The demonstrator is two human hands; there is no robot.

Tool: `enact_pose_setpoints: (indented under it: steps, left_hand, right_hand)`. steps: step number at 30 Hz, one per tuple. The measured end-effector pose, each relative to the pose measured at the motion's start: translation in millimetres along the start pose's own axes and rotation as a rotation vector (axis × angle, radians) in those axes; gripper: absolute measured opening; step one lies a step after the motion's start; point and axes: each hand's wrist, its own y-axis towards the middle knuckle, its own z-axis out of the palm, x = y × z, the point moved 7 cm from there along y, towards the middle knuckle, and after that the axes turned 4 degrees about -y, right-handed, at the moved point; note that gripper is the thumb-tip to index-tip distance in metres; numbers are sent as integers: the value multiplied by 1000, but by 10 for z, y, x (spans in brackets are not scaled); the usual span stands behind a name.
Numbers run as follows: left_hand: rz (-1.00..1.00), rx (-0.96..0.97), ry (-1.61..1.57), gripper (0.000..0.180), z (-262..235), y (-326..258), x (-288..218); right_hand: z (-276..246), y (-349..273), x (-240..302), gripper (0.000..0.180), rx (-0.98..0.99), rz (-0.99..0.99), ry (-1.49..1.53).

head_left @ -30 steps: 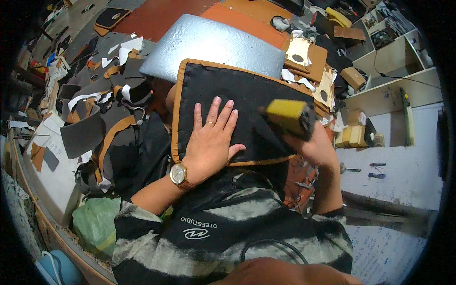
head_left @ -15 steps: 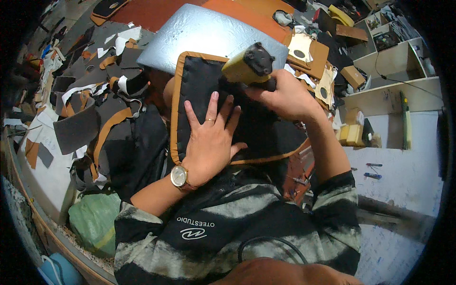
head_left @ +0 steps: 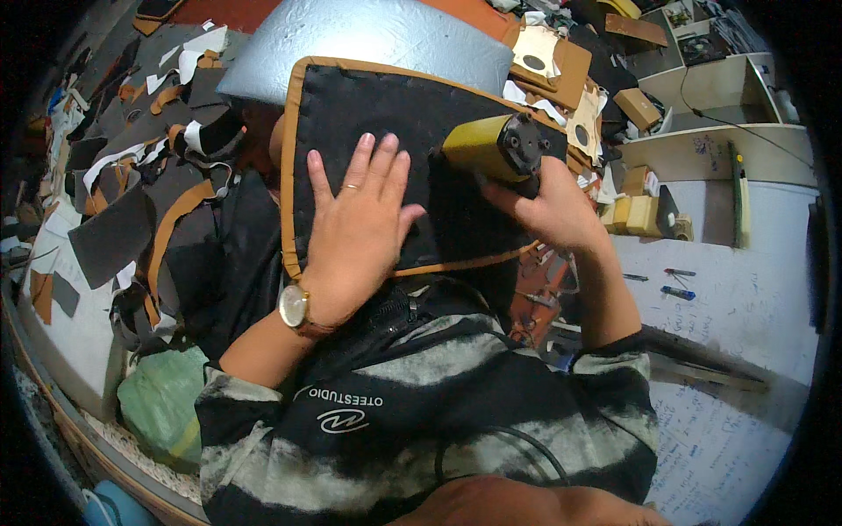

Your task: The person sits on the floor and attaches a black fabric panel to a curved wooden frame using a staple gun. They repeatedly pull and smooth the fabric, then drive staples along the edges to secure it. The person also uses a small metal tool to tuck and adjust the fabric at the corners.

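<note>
In front of me lies a flat black panel (head_left: 351, 101) with a tan edging strip along its border. My left hand (head_left: 355, 232) rests flat on its left part, fingers spread and holding nothing. To the right, my right hand (head_left: 561, 206) is closed round the grip of a staple gun (head_left: 478, 149) with a yellow body and a black, bolted cap. The gun is over the panel's right part. Its nose is hidden, so I cannot tell whether it touches the panel.
Beyond the panel is a shiny silver padded sheet (head_left: 368, 44). Grey and tan offcuts (head_left: 110, 228) are heaped at left, above a green sack (head_left: 162, 408). Tan pieces with white patterns (head_left: 535, 57) lie at far right. Yellow blocks (head_left: 640, 215) and pens (head_left: 678, 292) are on a white surface.
The staple gun and my right hand have moved to the right and slightly nearer across the panel. The panel and my left hand appear further left in the view, which has also shifted.
</note>
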Motion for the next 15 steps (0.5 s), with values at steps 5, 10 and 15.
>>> enact_pose_setpoints:
  steps: [5, 10, 15]
  left_hand:
    - [-292, -209, 90, 98, -604, -226, 423]
    - [-483, -134, -649, 87, -401, -477, 812]
    - [-382, -342, -879, 61, -254, -546, 877]
  right_hand:
    - [159, -183, 1, 34, 71, 70, -6]
    - [267, -297, 236, 32, 111, 53, -14]
    - [388, -248, 400, 33, 148, -14, -77]
